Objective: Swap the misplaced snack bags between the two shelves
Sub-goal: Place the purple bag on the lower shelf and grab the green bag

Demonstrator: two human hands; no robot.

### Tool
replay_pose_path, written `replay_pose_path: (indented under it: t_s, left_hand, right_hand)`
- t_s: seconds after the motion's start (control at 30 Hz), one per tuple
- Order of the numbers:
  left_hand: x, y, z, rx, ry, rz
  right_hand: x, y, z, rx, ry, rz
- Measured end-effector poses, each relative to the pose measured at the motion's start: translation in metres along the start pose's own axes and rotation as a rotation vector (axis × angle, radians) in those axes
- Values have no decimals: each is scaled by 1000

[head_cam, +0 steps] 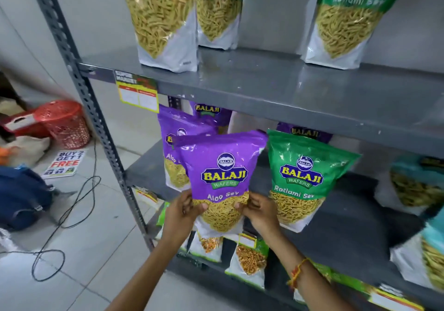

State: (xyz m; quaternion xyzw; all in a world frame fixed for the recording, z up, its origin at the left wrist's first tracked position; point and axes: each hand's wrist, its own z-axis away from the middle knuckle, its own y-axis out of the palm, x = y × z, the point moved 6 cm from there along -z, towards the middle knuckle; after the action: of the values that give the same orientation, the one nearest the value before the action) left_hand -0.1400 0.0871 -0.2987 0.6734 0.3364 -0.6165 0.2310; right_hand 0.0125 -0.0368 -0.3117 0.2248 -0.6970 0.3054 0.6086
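I hold a purple Aloo Sev bag (222, 166) upright in front of the middle shelf (336, 226). My left hand (182, 212) grips its lower left edge and my right hand (260, 211) its lower right edge. A green Ratlami Sev bag (300, 178) stands on the middle shelf just right of it, among purple bags (171, 128) behind and to the left. Three green Ratlami Sev bags (163, 17) stand on the upper shelf (264, 82), with a gap between the second and third.
A teal bag (418, 183) stands at the right of the middle shelf. Small snack bags (249, 260) fill the lower shelf. The rack's grey upright (79, 75) is at left. On the floor lie a red basket (64, 123), a blue backpack (21, 195), a cable and a sign.
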Motion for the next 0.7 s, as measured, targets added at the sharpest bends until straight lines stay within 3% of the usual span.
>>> replay_pose_path:
  t_s: [0.2,0.37,0.53,0.6,0.7]
  left_hand:
    - [30,18,-61,13,-24,-57]
    - [50,17,-79,60,-34,-67]
    - [44,19,-74,102,2,12]
    - [34,15,-60,-11,56,-13]
    - [6,16,-29,-215,305,-216]
  right_hand:
    - [-29,-1,-45,-225,77,161]
    - [-32,2,-56,-215,44,210]
    - [-32,6,-45,-143,36,26]
    - [-22,-4,-27,-249,-24,3]
    - [-9,-53,17,-613,-194,12]
